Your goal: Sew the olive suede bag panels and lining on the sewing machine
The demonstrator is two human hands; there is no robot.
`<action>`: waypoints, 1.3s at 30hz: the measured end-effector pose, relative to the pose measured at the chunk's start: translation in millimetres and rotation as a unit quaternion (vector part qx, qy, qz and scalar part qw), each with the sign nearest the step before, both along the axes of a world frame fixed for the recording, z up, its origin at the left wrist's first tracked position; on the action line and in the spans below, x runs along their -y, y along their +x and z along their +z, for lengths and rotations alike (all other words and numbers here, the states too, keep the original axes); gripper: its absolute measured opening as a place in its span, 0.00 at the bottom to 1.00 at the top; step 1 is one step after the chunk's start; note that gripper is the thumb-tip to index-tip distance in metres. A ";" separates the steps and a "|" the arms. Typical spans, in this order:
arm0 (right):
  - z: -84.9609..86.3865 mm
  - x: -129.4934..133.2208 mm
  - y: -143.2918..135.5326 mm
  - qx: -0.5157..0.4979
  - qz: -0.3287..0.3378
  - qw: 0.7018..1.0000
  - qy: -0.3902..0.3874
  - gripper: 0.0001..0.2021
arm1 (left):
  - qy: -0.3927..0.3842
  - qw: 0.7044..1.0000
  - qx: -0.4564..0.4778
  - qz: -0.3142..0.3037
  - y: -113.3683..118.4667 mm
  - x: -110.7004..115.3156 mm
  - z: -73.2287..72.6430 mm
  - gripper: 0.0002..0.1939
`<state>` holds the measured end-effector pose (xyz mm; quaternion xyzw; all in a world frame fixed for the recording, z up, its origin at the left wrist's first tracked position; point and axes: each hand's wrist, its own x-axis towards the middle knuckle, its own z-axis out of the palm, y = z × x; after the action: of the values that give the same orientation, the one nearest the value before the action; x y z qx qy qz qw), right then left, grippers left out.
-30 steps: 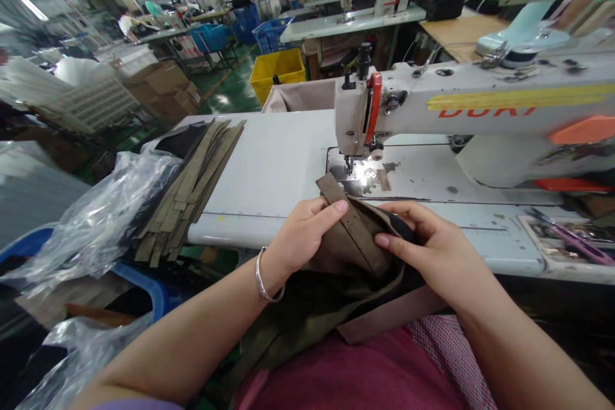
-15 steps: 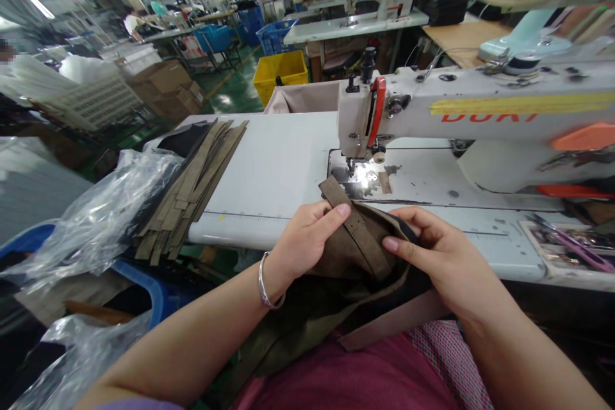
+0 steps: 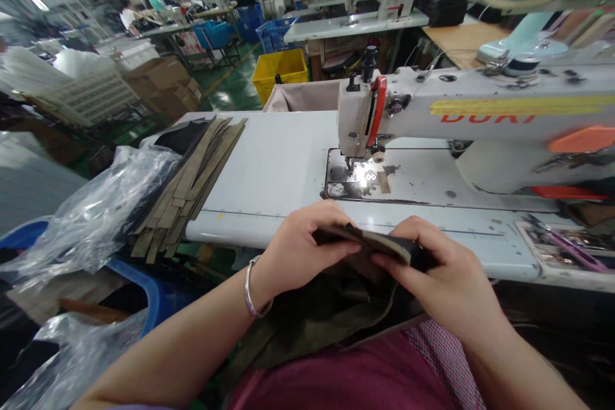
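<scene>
Both hands hold a dark olive-brown fabric piece (image 3: 327, 314) over my lap, just in front of the sewing table (image 3: 269, 160). My left hand (image 3: 307, 243) pinches its upper edge between thumb and fingers; a silver bangle circles that wrist. On the other side, my right hand (image 3: 432, 256) grips the folded edge, thumb on the near face. The fabric's edge is turned up between the hands, and the strip seen on it before is mostly hidden. Beyond my hands stands a white sewing machine (image 3: 408, 109), its needle area (image 3: 350, 166) free of fabric.
A stack of olive strips (image 3: 192, 186) hangs over the table's left end. Beside it are clear plastic bags (image 3: 110, 198) and a blue bin (image 3: 154, 295). A tray with purple-handled scissors (image 3: 576, 246) lies right. Behind the table stands a yellow crate (image 3: 278, 70).
The fabric has been tilted and lowered a little, so its flat strip no longer faces me. My left hand has turned, and its fingers now curl over the edge.
</scene>
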<state>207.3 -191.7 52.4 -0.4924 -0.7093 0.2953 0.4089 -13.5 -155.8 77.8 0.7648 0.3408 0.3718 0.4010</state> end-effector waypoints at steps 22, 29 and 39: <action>-7.9 19.9 -5.7 0.120 0.041 0.935 0.333 0.13 | 0.391 0.919 -0.055 0.008 -16.0 25.6 -22.5 0.05; 2.1 9.4 -11.9 0.077 0.083 0.985 0.130 0.12 | 0.114 0.993 0.014 0.021 -8.9 22.4 -16.5 0.03; 8.7 -2.6 6.2 -0.007 0.000 0.998 -0.060 0.09 | -0.113 0.980 -0.151 0.064 -43.2 20.0 -25.1 0.10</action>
<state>213.5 -189.1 61.1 -0.5140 -0.6875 0.3409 0.3834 -56.7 -175.8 52.7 0.7387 0.4853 0.2356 0.4040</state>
